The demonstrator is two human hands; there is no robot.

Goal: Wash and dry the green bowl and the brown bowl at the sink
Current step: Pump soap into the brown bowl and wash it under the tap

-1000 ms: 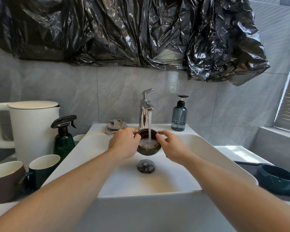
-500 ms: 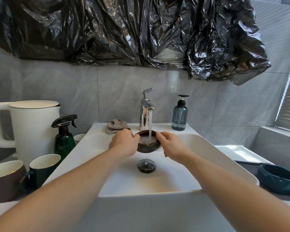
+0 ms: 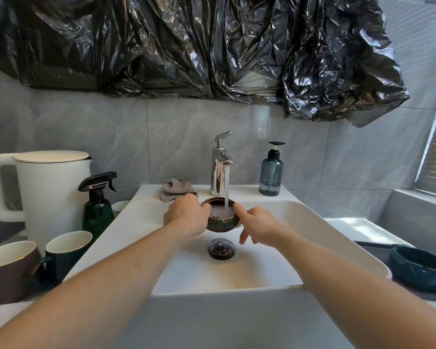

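— Starting big: we stand at the sink (image 3: 300, 217), tap (image 3: 220, 167) running at its back edge. How far along are we?

— Early, we judge. Our left hand (image 3: 186, 216) grips the brown bowl (image 3: 222, 219) by its left rim, holding it over the sink under the stream; water fills and froths inside it. Our right hand (image 3: 258, 226) has fingers loose and spread, the index tip touching the bowl's right rim, holding nothing.

— And the green bowl (image 3: 420, 269)?

— Right of the sink, on the dark mat, untouched by either hand. Whether it has been washed we cannot tell. Drying is left for the brown one at least.

— What would we dry with?

— Perhaps the cloth (image 3: 176, 192), bunched on the sink's back ledge, left of the tap. The soap bottle (image 3: 271, 172) sits on the same ledge, right of the tap.

— Left of the sink?

— Kettle (image 3: 48, 187), spray bottle (image 3: 97, 207), two mugs (image 3: 35, 263).

— Any writing or brands?

— None we can read; the soap bottle shows no label.
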